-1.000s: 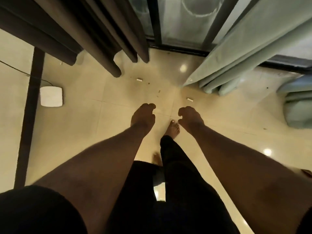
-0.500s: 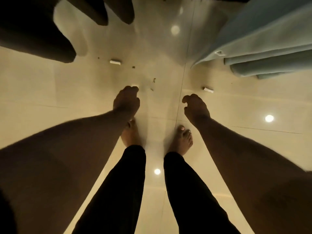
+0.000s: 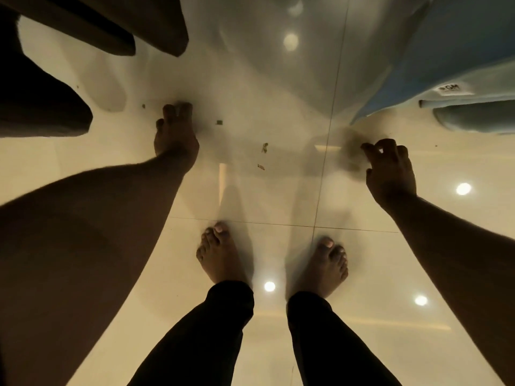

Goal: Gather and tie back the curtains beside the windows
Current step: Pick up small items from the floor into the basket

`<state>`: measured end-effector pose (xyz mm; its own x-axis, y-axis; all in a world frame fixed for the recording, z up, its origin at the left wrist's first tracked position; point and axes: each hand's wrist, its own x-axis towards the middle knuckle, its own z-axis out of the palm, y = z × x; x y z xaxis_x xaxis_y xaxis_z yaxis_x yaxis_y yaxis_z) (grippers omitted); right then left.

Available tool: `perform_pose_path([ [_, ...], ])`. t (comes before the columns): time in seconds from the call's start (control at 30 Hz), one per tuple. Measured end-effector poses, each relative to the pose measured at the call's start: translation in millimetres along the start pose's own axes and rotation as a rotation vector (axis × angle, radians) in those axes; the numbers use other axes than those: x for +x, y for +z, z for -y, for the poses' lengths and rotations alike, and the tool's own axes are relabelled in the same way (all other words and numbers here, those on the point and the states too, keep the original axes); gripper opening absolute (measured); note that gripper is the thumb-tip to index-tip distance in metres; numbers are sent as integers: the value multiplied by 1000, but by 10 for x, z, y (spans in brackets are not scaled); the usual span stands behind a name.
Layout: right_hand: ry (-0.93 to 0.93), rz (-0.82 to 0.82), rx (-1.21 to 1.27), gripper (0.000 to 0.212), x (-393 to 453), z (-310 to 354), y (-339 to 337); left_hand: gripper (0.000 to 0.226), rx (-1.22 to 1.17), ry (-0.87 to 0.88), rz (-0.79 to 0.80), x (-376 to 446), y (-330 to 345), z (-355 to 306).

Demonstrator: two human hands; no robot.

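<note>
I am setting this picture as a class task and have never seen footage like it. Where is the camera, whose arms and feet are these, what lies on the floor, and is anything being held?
There is no machine here. A person wears one wide-angle camera on the head, and it looks forward and down, so you see their own body from above. The left hand reaches down with fairly straight fingers; the right hand has loosely bent fingers. Neither holds anything, as far as the picture shows. Below stand two bare feet: the left foot and right foot, with dark trouser legs. The glossy tiled floor mirrors ceiling lights as bright spots and carries small bits of debris. A dark curtain hangs on the left and a pale blue-green curtain on the right. Neither hand touches a curtain.
</note>
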<state>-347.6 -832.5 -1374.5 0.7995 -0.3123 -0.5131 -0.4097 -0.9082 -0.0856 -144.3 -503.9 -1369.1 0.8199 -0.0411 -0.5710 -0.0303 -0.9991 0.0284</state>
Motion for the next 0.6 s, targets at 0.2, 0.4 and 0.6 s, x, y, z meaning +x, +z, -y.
perform_pose_path([
  [0.2,36,-11,-6,52,40,-18,121,33,-3,63,85,-779,-835,-1023],
  [0.4,84,30,-17,40,101,-6,137,26,-57,9,47,-650,197,-578],
  [0.6,97,126,198,30,-133,322,-208,18,-391,-15,121,-989,186,-589],
])
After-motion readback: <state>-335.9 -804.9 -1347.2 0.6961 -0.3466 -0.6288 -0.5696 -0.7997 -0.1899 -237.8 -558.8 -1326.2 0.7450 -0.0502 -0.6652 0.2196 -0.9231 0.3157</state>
